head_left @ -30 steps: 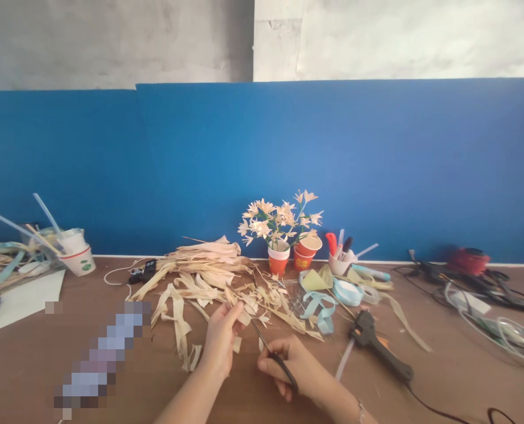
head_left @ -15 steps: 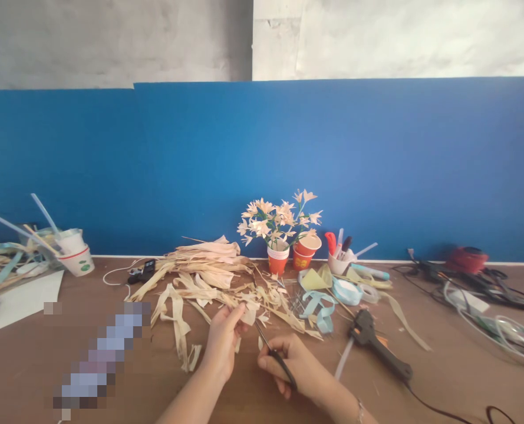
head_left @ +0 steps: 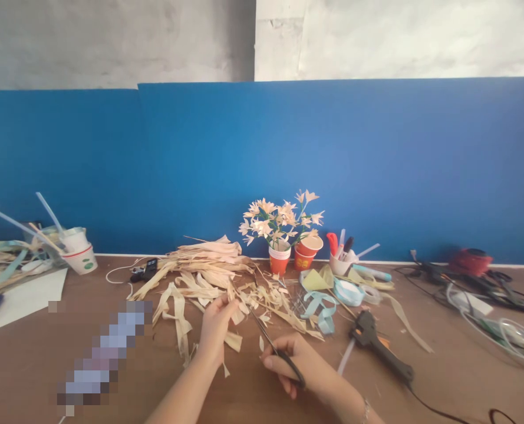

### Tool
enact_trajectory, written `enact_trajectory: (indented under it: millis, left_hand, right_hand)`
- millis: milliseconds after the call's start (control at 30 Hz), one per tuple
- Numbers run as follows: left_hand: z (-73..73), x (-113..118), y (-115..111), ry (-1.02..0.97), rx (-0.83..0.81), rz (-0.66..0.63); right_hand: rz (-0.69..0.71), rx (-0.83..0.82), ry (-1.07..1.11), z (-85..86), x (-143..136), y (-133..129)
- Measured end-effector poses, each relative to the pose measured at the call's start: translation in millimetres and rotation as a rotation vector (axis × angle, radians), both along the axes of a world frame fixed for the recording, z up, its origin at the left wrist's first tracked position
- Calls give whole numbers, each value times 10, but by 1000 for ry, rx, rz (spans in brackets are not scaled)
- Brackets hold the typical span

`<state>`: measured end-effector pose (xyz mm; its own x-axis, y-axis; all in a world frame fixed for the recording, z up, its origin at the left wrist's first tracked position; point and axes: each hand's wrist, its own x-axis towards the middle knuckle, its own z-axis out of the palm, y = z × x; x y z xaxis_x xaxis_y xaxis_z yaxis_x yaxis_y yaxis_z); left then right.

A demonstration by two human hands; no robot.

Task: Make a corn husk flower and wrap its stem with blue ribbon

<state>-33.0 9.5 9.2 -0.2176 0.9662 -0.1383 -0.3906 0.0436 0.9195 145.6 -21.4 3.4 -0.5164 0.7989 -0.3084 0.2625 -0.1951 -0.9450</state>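
Note:
A pale piece of dried husk [head_left: 239, 313] is pinched between the thumb and fingers of my left hand [head_left: 216, 330], over the front of the husk pile [head_left: 208, 259]. My right hand [head_left: 290, 362] is closed around the handles of dark scissors [head_left: 267, 337], whose blades point up and left toward the husk piece. The blade tips lie just to the right of that piece; whether they touch it I cannot tell. Small husk scraps [head_left: 266, 318] are scattered by the blades.
Husk-coloured flowers [head_left: 279, 218] stand in stacked paper cups [head_left: 279, 259] at the back. Blue ribbon [head_left: 323, 309] and a black glue gun [head_left: 381, 347] with a cord lie right. A paper cup [head_left: 80, 259] stands left; cables [head_left: 460, 312] tangle far right.
My left hand has shifted slightly left, away from the scissors, with the husk piece. My right hand and the scissors have moved a little to the right.

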Motion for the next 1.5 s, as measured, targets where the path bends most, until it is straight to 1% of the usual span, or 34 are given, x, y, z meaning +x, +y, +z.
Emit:
enact_trajectory:
  millis: [167,333,533,700,933,1100,1333,1500]
  left_hand:
    - [-38,-11,15,74,0,-38]
    - [-79,-20,25,58,-6,-81]
    - [-77,-26,28,49,-4,-72]
    - [-87,-24,23,25,-3,-110]
    - [-51,-15,18,-35,-65,-125]
    - [-18,6,-5,-62,-81,-180]
    - [-33,-2,-1,-92,-67,-154]
    - [-35,-6,3,-71,-69,-144]
  right_hand:
    - [2,-6,-14,-16,8,7]
    - [47,-14,8,-27,32,2]
    - [9,15,11,-17,43,13]
    - [37,-4,-5,-27,38,12]
    - [40,-10,-22,-1,32,0]
    - [39,-11,-22,-6,27,6]
    - [39,-19,-34,-33,57,17]
    - [50,-7,-47,-26,60,8]
